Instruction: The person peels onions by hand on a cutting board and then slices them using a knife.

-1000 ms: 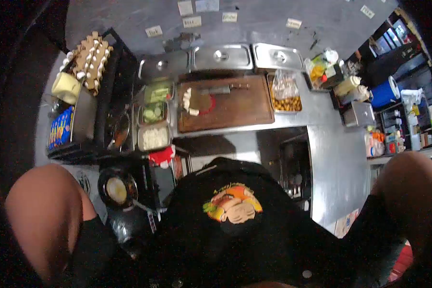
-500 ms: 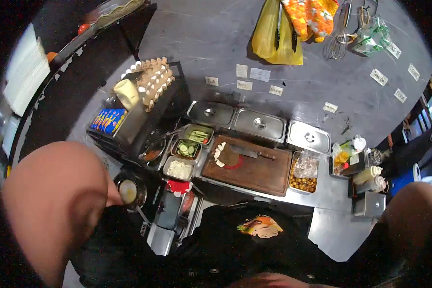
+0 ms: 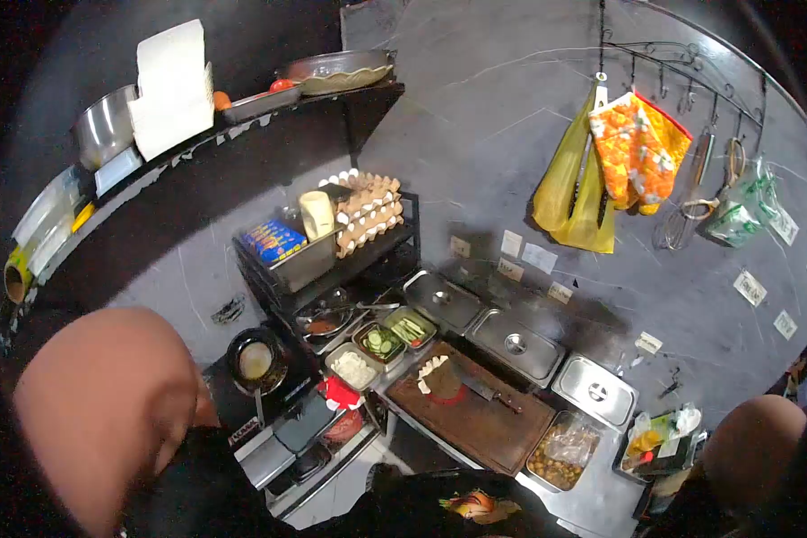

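Observation:
Neither of my hands shows; only my bent bare arms (image 3: 108, 403) rise at the left and right edges. Between them, a wooden cutting board (image 3: 502, 430) lies on the counter. It holds a knife (image 3: 493, 394), a round brown item (image 3: 441, 380) with a red rim, and white pieces (image 3: 432, 365) along its edge. Beside the board stand containers of white food (image 3: 351, 369), sliced cucumber (image 3: 378, 341) and green sticks (image 3: 412, 329). A pan (image 3: 255, 360) with pale contents sits on the stove at the left.
Lidded steel trays (image 3: 516, 345) line the wall behind the board. Egg cartons (image 3: 368, 215) stand on a rack. Above it runs a high shelf (image 3: 242, 117) with bowls. Oven mitts (image 3: 641, 152) and a whisk (image 3: 690, 211) hang from hooks. A container of small brown pieces (image 3: 560, 462) is at the right.
The view has swung up and to the left, so the high shelf and wall hooks now show and the counter sits lower. The knife and round item keep their places on the board.

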Demonstrator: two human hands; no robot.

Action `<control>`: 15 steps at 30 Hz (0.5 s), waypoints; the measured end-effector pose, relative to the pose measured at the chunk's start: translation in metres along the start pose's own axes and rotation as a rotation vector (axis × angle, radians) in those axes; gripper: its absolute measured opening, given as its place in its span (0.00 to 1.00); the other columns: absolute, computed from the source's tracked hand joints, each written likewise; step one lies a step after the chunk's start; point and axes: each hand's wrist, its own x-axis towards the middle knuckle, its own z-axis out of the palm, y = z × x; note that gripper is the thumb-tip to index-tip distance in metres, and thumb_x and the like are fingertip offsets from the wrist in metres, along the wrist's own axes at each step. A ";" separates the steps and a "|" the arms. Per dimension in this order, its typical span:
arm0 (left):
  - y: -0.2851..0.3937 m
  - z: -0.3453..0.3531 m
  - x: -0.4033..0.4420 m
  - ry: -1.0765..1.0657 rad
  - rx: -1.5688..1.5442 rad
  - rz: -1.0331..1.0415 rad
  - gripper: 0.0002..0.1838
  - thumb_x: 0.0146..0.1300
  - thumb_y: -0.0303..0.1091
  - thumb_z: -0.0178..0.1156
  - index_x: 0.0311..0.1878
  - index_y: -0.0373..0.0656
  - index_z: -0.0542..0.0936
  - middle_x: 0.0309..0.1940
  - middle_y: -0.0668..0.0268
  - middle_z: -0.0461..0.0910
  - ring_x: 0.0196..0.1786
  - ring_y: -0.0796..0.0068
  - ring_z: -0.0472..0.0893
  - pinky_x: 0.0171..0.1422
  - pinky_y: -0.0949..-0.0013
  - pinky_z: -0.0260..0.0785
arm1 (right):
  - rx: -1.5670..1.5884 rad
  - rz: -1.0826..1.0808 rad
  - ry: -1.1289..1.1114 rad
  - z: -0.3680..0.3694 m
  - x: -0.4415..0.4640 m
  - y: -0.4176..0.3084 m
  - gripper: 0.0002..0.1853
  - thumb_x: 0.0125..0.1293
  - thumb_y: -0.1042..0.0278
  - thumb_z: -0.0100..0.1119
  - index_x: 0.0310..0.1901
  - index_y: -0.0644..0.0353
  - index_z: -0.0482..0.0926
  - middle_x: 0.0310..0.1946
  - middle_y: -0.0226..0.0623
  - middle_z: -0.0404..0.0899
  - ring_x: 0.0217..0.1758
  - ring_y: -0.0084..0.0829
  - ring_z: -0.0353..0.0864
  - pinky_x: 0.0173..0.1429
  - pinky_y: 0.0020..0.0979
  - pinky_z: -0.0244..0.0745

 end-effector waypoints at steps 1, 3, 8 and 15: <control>0.000 -0.003 0.008 0.000 0.019 0.031 0.11 0.76 0.41 0.63 0.52 0.45 0.84 0.39 0.67 0.84 0.42 0.72 0.81 0.52 0.66 0.74 | -0.016 -0.105 0.033 -0.009 0.019 -0.012 0.19 0.73 0.61 0.61 0.62 0.56 0.80 0.52 0.38 0.80 0.49 0.37 0.80 0.54 0.42 0.76; -0.002 -0.011 0.029 0.005 0.051 0.112 0.11 0.76 0.41 0.63 0.51 0.45 0.84 0.39 0.67 0.84 0.41 0.72 0.81 0.52 0.66 0.74 | -0.054 -0.294 0.101 -0.027 0.051 -0.033 0.20 0.73 0.61 0.61 0.62 0.57 0.79 0.52 0.38 0.80 0.49 0.37 0.80 0.55 0.42 0.76; -0.024 -0.040 0.098 0.011 0.098 0.360 0.11 0.76 0.42 0.63 0.50 0.45 0.84 0.38 0.67 0.84 0.41 0.72 0.81 0.53 0.66 0.73 | -0.104 -0.588 0.199 -0.051 0.110 -0.077 0.21 0.72 0.62 0.61 0.63 0.58 0.79 0.52 0.38 0.80 0.50 0.37 0.79 0.57 0.42 0.76; -0.182 -0.104 0.252 0.033 0.150 0.345 0.11 0.77 0.43 0.63 0.48 0.46 0.84 0.37 0.67 0.84 0.41 0.72 0.81 0.53 0.66 0.73 | -0.135 -0.272 -0.026 -0.015 0.136 -0.035 0.22 0.72 0.63 0.61 0.65 0.59 0.78 0.52 0.38 0.79 0.52 0.37 0.79 0.59 0.42 0.77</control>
